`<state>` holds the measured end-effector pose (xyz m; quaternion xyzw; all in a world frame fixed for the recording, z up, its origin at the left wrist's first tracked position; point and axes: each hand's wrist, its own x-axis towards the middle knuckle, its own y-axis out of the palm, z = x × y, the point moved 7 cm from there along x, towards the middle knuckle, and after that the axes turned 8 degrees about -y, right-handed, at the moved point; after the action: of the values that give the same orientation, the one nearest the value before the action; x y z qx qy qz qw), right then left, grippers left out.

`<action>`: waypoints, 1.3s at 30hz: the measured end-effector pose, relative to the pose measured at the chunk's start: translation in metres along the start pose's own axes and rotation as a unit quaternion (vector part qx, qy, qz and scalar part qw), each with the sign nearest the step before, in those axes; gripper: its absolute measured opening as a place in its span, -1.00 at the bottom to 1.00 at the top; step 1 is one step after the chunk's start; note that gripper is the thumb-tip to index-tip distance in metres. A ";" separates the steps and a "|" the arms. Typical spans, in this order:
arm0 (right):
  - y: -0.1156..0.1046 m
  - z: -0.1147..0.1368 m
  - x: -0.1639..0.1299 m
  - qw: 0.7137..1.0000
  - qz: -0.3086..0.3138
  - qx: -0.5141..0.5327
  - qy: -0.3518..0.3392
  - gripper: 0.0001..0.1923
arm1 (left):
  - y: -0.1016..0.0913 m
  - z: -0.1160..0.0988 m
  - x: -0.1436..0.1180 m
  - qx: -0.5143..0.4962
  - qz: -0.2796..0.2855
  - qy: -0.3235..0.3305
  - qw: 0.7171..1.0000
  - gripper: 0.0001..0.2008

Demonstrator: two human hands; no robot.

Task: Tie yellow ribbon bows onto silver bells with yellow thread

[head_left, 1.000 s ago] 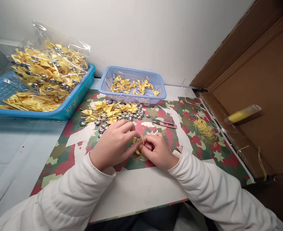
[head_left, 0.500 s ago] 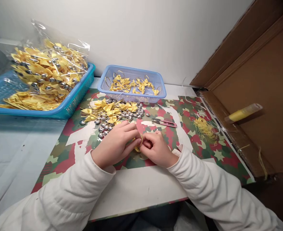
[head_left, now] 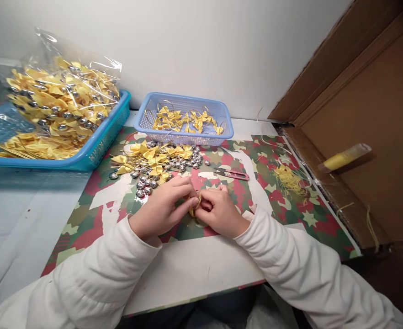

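My left hand (head_left: pixel 169 201) is closed with thumb and fingers pinched on a small yellow ribbon bow with a gold cord loop (head_left: pixel 198 200), mostly hidden by the fingers. Pressed close beside it, my right hand (head_left: pixel 222 211) is closed too, its fingertips at the same gold cord. Just beyond the hands lie a heap of yellow ribbon bows (head_left: pixel 141 153) with gold cords and many shiny silver bells (head_left: pixel 146 183). A pair of pink-handled thread snips (head_left: pixel 234 174) rests on the camouflage-patterned mat beyond my right hand.
A blue basket (head_left: pixel 184 135) holding looped yellow bows stands at the wall. At left, a larger blue basket (head_left: pixel 114 123) carries a clear bag (head_left: pixel 67 91) of bows and bells. Yellow thread scraps (head_left: pixel 288 178) lie right, near a cardboard wall (head_left: pixel 355 105) with a yellow tube (head_left: pixel 345 157).
The view has shifted slightly, moving everything a little to the left. Both hands stay pinched together, with small finger movements, and the gold loop shows more plainly between them.
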<state>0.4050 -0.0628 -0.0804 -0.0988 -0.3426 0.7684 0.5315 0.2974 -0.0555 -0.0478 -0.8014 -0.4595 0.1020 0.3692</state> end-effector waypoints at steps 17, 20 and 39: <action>-0.002 -0.002 -0.001 0.999 -0.025 0.021 -0.007 -0.88 | -0.010 0.010 0.004 -0.051 -0.020 -0.080 0.995 -0.74; -0.003 -0.003 -0.002 0.999 -0.029 0.024 -0.005 -0.90 | -0.009 0.010 0.004 -0.061 -0.019 -0.090 0.994 -0.73; -0.006 -0.001 0.000 0.999 -0.046 0.028 -0.006 -0.83 | -0.002 0.018 0.000 -0.128 -0.005 -0.169 0.977 -0.71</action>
<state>0.4101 -0.0606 -0.0777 -0.0635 -0.3282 0.7530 0.5668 0.2873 -0.0466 -0.0591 -0.8111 -0.5281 0.1745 0.1808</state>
